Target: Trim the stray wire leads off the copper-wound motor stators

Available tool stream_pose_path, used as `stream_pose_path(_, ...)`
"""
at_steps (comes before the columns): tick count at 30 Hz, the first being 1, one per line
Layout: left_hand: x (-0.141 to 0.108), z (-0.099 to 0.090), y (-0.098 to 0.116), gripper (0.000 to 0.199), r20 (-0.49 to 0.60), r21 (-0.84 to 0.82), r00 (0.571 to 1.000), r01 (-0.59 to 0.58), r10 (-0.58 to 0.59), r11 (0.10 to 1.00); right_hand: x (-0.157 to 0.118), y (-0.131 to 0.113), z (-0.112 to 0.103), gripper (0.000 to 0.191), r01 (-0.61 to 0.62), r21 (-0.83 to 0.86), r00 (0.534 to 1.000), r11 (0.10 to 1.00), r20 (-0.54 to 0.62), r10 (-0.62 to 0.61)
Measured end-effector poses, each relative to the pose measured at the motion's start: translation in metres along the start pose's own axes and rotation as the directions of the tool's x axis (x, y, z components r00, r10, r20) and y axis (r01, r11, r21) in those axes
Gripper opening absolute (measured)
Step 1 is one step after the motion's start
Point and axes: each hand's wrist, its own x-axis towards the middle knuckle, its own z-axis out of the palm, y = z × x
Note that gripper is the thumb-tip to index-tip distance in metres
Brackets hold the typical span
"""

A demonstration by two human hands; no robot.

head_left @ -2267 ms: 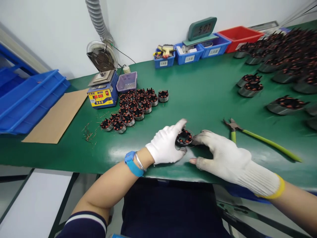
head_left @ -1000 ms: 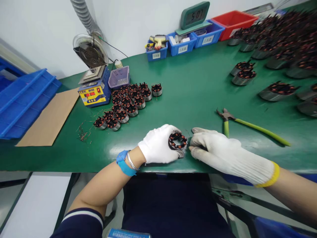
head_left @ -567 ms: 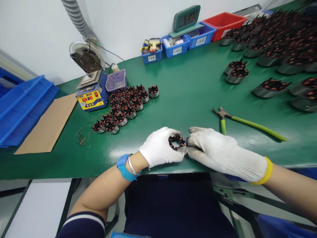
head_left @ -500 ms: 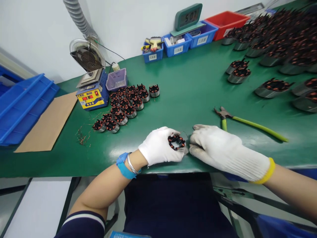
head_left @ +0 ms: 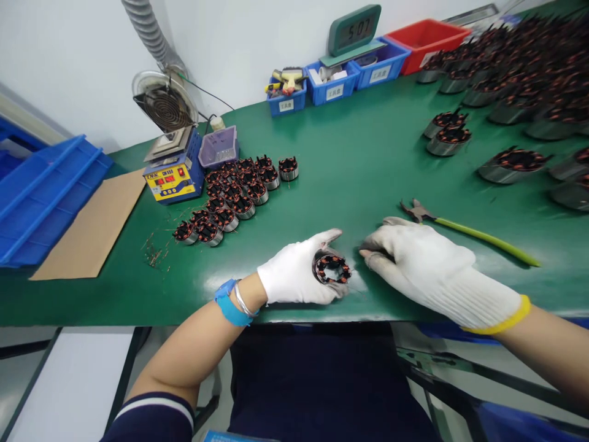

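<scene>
My left hand (head_left: 294, 273), in a white glove, is wrapped round a motor stator (head_left: 321, 269). The stator is a metal ring with black insulation and copper windings, its open face turned up and tilted towards me. Thin wire ends stick out at its rim. To the right and apart from it, my gloved right hand (head_left: 414, 258) has thumb and fingers pinched together; what is between the tips, if anything, is too small to make out. Green-handled cutting pliers (head_left: 483, 235) lie just beyond the right hand, which covers part of them.
Several finished-looking stators (head_left: 243, 207) stand grouped at left, near wire scraps (head_left: 156, 255). Behind them are a yellow-blue soldering pot unit (head_left: 172, 181) and a purple tray (head_left: 218, 147). Many stators (head_left: 519, 98) crowd the right. Blue bins (head_left: 334, 92) and a clock (head_left: 354, 29) line the wall.
My right hand has moved right, away from the stator and partly over the pliers. The left thumb has lifted and stretched out, and the stator has shifted slightly right in the hand.
</scene>
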Motion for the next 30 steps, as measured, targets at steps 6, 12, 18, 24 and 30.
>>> stream_pose_path(6,0.002,0.007,-0.009,0.134,0.002,-0.189,1.000,0.028,-0.028,0.982,-0.006,-0.016,0.010,0.051,-0.034,0.401,0.999,0.915,-0.017,0.045)
stream_pose_path(12,0.003,0.011,-0.005,0.148,0.073,-0.310,0.997,0.051,-0.029,0.949,0.001,-0.024,0.005,0.065,-0.143,0.635,0.988,0.759,0.137,0.072)
stream_pose_path(18,0.001,0.006,0.002,0.148,0.106,-0.163,0.990,0.109,-0.093,0.981,0.001,-0.019,-0.008,0.041,-0.307,0.605,0.948,0.734,0.261,0.181)
stream_pose_path(24,0.001,0.006,0.001,0.145,0.125,-0.144,0.988,0.106,-0.088,0.984,0.003,-0.032,-0.009,0.041,-0.292,0.613,0.953,0.734,0.248,0.172)
stream_pose_path(30,0.000,0.004,0.003,0.119,0.046,0.077,0.999,-0.001,-0.003,0.997,-0.004,-0.009,-0.010,0.039,-0.369,0.511,0.928,0.777,0.243,0.281)
